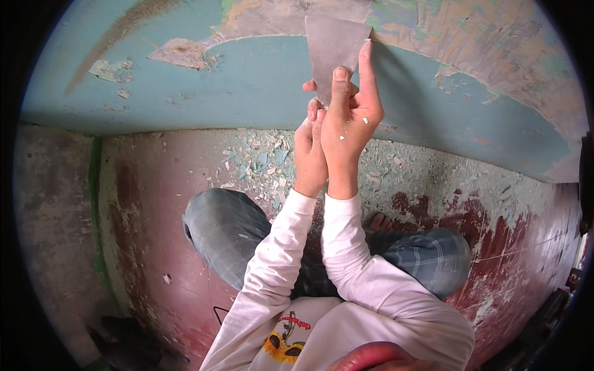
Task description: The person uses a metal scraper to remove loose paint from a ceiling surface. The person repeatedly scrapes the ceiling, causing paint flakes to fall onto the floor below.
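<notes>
A broad metal scraper, its flared blade (332,46) facing me, is held up against the wall by both hands. My right hand (348,125) has its thumb flat on the blade and its index finger stretched along the blade's right side. Below and to the left, my left hand (310,157) closes around the lower part of the tool. The handle is hidden by my fingers. The blade's wide end overlaps the border between blue paint (260,83) and the exposed, patchy wall surface (417,23). White flakes and dust cling to my right hand.
Paint chips (260,160) litter the floor along the wall's base. My bent knees (222,232) flank my arms, with worn red floor (185,287) around them. A side wall with a green stripe (95,185) stands left. Dark objects (125,343) lie at the lower left.
</notes>
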Demonstrator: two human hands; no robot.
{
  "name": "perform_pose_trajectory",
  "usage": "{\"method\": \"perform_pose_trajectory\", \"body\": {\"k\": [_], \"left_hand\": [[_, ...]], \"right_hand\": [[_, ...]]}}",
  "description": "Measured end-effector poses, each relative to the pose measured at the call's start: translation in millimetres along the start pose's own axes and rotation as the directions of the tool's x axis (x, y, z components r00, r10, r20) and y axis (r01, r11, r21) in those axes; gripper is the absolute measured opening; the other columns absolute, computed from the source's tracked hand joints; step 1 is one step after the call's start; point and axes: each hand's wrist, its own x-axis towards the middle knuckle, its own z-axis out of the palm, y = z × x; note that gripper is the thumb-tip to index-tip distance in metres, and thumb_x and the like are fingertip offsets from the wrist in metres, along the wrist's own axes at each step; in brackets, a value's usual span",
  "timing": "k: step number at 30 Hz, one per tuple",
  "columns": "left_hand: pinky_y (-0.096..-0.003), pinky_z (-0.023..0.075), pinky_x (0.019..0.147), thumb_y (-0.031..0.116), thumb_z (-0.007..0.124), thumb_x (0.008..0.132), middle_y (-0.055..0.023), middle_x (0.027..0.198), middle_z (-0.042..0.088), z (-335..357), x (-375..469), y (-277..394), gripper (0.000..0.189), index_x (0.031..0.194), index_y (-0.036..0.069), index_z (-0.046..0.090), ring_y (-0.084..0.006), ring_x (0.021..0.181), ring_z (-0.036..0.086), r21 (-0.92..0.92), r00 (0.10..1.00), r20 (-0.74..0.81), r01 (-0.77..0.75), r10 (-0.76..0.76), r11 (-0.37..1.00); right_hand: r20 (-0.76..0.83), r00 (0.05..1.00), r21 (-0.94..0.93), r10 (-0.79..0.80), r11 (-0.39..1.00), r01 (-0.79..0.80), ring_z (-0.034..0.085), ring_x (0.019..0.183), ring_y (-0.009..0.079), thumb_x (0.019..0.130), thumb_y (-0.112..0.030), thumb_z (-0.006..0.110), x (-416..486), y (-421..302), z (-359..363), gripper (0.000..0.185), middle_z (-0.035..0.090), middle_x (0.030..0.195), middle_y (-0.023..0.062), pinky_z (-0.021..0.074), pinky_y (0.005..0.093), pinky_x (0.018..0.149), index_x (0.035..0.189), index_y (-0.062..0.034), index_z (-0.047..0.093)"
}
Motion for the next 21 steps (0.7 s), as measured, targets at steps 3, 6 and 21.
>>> {"method": "perform_pose_trajectory", "body": {"k": [3,6,21], "left_hand": [[-0.0233,0.0442,0.076,0.034,0.041,0.106,-0.0029,0.097,0.059,2,2,-8,0.043,0.104,-0.006,0.057,-0.0071,0.089,0.052,-0.017,1.000,-0.016,-0.026,0.026,1.000],[-0.0237,0.0445,0.077,0.035,0.040,0.106,-0.0030,0.098,0.059,6,7,-10,0.043,0.105,-0.005,0.057,-0.0075,0.090,0.052,0.044,0.997,-0.007,-0.070,0.071,0.997],[-0.0254,0.0468,0.077,0.036,0.035,0.107,-0.0042,0.102,0.062,13,-1,-23,0.047,0.116,-0.003,0.059,-0.0086,0.090,0.057,0.310,0.991,0.006,-0.131,0.136,0.942]], "right_hand": [[0.030,0.999,-0.005,-0.013,1.000,0.013,0.068,0.067,0.0166,0.099,-0.007,0.052,0,3,-4,0.050,0.067,0.083,0.0082,0.0455,0.0236,0.043,0.147,-0.0056,0.039],[0.026,0.999,0.019,-0.019,1.000,0.019,0.068,0.065,0.0161,0.099,-0.008,0.052,4,2,-4,0.049,0.068,0.085,0.0097,0.0452,0.0238,0.043,0.146,-0.0045,0.039],[0.058,0.998,-0.087,-0.022,0.996,0.027,0.068,0.066,0.0124,0.100,-0.013,0.054,2,11,-20,0.047,0.069,0.085,0.0067,0.0438,0.0205,0.043,0.145,-0.0098,0.043]]}}
